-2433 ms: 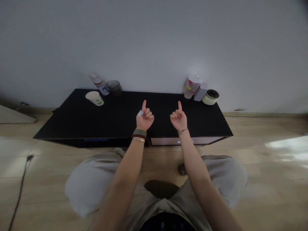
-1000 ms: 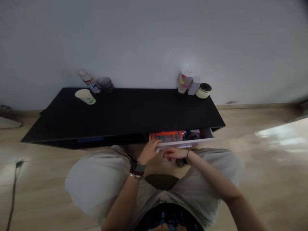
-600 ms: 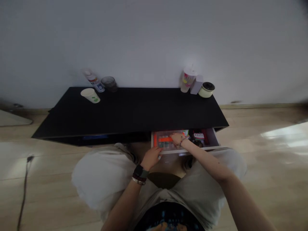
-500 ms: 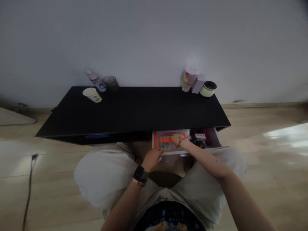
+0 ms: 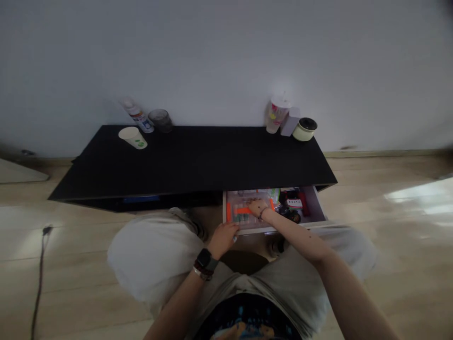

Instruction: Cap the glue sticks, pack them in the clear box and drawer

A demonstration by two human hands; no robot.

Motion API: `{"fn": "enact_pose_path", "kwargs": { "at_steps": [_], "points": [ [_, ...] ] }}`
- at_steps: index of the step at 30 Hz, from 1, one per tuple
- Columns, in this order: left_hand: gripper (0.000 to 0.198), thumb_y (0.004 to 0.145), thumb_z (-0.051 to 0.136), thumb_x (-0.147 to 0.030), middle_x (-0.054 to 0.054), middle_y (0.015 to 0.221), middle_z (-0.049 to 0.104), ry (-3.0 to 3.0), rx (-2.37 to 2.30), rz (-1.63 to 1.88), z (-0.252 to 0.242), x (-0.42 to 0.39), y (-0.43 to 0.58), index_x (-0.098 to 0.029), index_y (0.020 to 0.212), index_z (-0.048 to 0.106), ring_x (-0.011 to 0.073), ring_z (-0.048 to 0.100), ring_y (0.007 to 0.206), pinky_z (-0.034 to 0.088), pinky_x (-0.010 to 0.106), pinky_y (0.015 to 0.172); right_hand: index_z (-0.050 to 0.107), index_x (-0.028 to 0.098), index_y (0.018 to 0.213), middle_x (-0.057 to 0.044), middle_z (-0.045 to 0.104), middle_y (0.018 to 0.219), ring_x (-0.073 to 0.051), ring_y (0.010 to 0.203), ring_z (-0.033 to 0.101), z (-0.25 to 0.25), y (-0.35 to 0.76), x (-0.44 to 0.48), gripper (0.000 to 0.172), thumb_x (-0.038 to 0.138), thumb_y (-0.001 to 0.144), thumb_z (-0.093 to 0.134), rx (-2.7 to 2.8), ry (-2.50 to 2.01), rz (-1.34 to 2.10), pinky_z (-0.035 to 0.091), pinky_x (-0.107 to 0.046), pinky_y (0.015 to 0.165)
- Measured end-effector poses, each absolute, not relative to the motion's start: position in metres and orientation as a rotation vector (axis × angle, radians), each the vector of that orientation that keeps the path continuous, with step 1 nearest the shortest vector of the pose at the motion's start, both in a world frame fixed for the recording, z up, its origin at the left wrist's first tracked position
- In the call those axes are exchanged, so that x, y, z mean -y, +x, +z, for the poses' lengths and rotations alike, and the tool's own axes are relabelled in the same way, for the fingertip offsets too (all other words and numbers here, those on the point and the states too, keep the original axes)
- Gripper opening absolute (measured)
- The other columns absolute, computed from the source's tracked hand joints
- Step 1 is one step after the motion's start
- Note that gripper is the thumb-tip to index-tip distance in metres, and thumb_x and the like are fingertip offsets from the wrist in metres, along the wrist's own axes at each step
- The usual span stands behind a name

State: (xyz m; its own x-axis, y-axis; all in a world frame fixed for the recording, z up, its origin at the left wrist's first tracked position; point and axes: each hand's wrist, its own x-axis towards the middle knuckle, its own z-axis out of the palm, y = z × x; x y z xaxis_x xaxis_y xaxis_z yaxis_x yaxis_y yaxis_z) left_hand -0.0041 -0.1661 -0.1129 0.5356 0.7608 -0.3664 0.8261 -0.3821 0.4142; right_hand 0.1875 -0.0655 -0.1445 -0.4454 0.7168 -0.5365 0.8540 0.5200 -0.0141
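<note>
A white drawer (image 5: 318,208) stands pulled out from the right end of a low black cabinet (image 5: 198,160). Inside it lies a clear plastic case with orange latches (image 5: 239,211), beside small red, black and green items. My right hand (image 5: 257,206) reaches into the drawer and rests on the case, fingers curled over its top. My left hand (image 5: 223,237) grips the drawer's front edge at its left corner. I sit on the floor with my knees either side of the drawer.
On the cabinet top, a paper cup (image 5: 132,137), a spray bottle (image 5: 136,114) and a dark glass (image 5: 160,120) stand at the back left. A lidded cup with straw (image 5: 277,113), a small white box (image 5: 290,123) and a round tin (image 5: 305,129) stand at the back right. A cable (image 5: 38,264) runs along the wooden floor at the left.
Both hands dropped from pointing above the cabinet to the drawer. The drawer has slid out further, and my right hand went from its front edge onto the case inside.
</note>
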Motion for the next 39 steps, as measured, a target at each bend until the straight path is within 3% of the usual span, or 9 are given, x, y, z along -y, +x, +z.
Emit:
{"fn": "enact_pose_path", "kwargs": {
  "at_steps": [13, 26, 29, 34, 39],
  "points": [
    [0.025, 0.091, 0.056, -0.017, 0.008, 0.118, 0.069, 2.236, -1.238, -0.109, -0.118, 0.185, -0.007, -0.021, 0.113, 0.067, 0.024, 0.062, 0.114, 0.044, 0.038, 0.1, 0.063, 0.013, 0.119, -0.019, 0.071, 0.115, -0.03, 0.101, 0.071, -0.102, 0.205, 0.077, 0.044, 0.025, 0.078, 0.072, -2.343, 1.223, -0.316, 0.056, -0.036, 0.083],
    [0.026, 0.093, 0.054, -0.018, 0.009, 0.113, 0.069, 2.278, -1.238, -0.145, -0.113, 0.191, -0.008, -0.021, 0.116, 0.067, 0.0261, 0.062, 0.113, 0.044, 0.044, 0.099, 0.064, 0.017, 0.115, -0.016, 0.071, 0.115, -0.032, 0.1, 0.07, -0.008, 0.238, 0.074, 0.04, 0.035, 0.08, 0.07, -2.384, 1.239, -0.206, 0.053, -0.037, 0.08],
    [0.031, 0.092, 0.059, -0.023, 0.01, 0.125, 0.066, 2.321, -1.289, -0.085, -0.114, 0.187, -0.012, -0.023, 0.123, 0.064, 0.0282, 0.057, 0.12, 0.043, 0.045, 0.1, 0.064, 0.018, 0.114, -0.013, 0.07, 0.117, -0.029, 0.102, 0.069, 0.022, 0.248, 0.069, 0.038, 0.037, 0.082, 0.068, -2.423, 1.321, -0.17, 0.051, -0.034, 0.081],
    [0.052, 0.088, 0.064, -0.026, 0.011, 0.151, 0.048, 2.366, -1.514, 0.045, -0.117, 0.176, -0.012, -0.027, 0.139, 0.054, 0.0319, 0.044, 0.136, 0.04, 0.048, 0.106, 0.063, 0.02, 0.115, -0.009, 0.07, 0.116, -0.026, 0.101, 0.068, 0.063, 0.261, 0.064, 0.038, 0.045, 0.086, 0.065, -2.496, 1.474, -0.091, 0.048, -0.03, 0.077],
    [0.067, 0.086, 0.064, -0.027, 0.018, 0.16, 0.033, 2.406, -1.676, 0.11, -0.111, 0.153, -0.003, -0.018, 0.149, 0.043, 0.0338, 0.029, 0.148, 0.026, 0.05, 0.118, 0.064, 0.018, 0.111, -0.008, 0.07, 0.113, -0.023, 0.098, 0.067, 0.087, 0.268, 0.059, 0.036, 0.043, 0.086, 0.065, -2.544, 1.579, -0.041, 0.044, -0.027, 0.071]
  ]
}}
